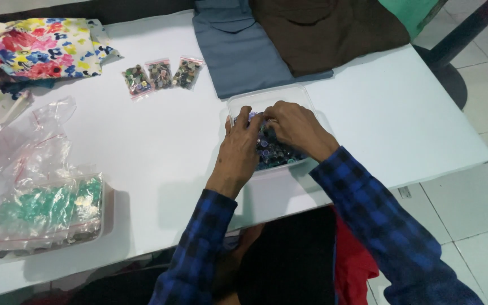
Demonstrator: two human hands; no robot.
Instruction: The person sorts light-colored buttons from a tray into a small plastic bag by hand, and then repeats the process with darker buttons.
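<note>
Clear plastic tub sits under both hands on the white table, part-filled with small blue and dark buttons.

Head view: left hand lies over the tub's left rim, fingers curled down into the pile. Right hand comes in from the other side, fingertips meeting the left's near the tub's far-left corner. Both seem to be pinching at buttons; whether either holds one, cannot tell, since the fingertips hide each other. Blue checked sleeves cover both arms.

Beyond the fingertips: folded grey-blue cloth and brown cloth, touching the tub's far edge. Further left of the left hand, three small zip bags of mixed buttons in a row; past them, flowered fabric. Well left, empty clear bags and a tray of green-filled bags.

Judgement: picking goes best with one hand steadying the tub, the other pinching from the top layer, fingers kept low so nothing flicks out.
</note>
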